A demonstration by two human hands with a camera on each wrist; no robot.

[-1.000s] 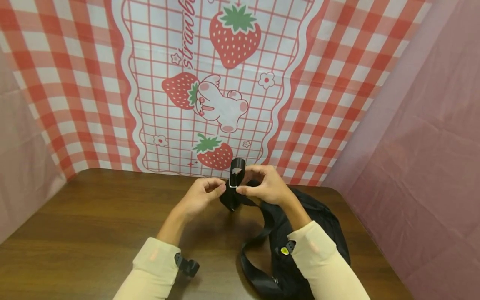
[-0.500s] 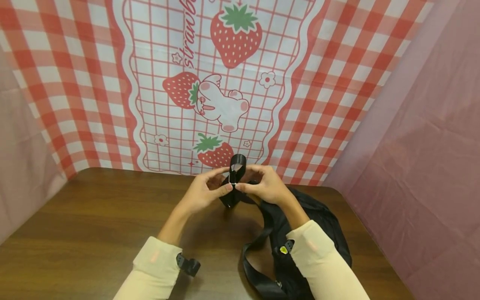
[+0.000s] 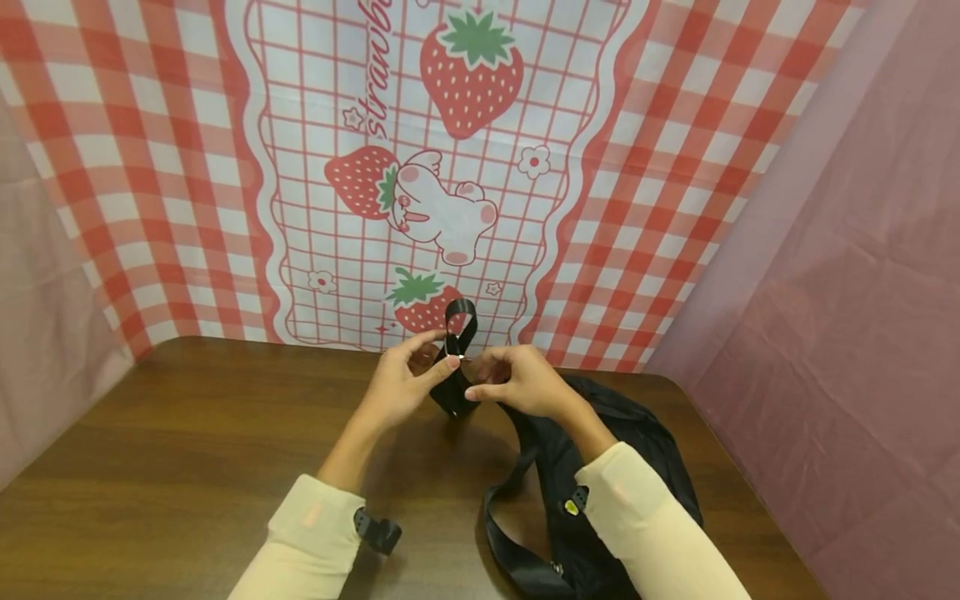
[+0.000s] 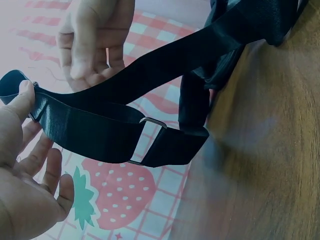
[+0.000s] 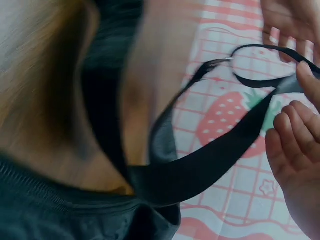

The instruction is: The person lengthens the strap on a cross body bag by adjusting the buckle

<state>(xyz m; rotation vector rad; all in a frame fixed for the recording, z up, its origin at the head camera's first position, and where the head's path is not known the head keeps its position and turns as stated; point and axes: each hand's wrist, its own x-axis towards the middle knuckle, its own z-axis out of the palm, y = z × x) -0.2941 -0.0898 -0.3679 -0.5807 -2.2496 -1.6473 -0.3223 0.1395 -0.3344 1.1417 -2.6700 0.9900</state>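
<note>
My left hand (image 3: 397, 387) pinches a black webbing strap (image 4: 90, 130) at its metal slider buckle (image 3: 457, 357), thumb in front. Above the pinch, the strap's folded end rises as a small loop (image 3: 467, 308). Further along the strap is a second metal ring (image 4: 154, 121), with the webbing running through it. My right hand (image 3: 525, 382) is just right of the buckle, its fingers bent and its thumb apart from them; I see no strap gripped between them. The strap belongs to a black bag (image 3: 645, 433), partly hidden under my right forearm.
The bag lies on the right part of a brown wooden table (image 3: 187, 467). A slack length of strap (image 3: 506, 533) curves on its left side. Behind the table hangs a red-and-white checked strawberry cloth (image 3: 180, 167); a pink curtain (image 3: 847, 317) stands at the right.
My left hand came in from beside the buckle and took hold of it. My right hand has let go of the buckle and drawn slightly right and down. The strap loop has shifted left and up.
</note>
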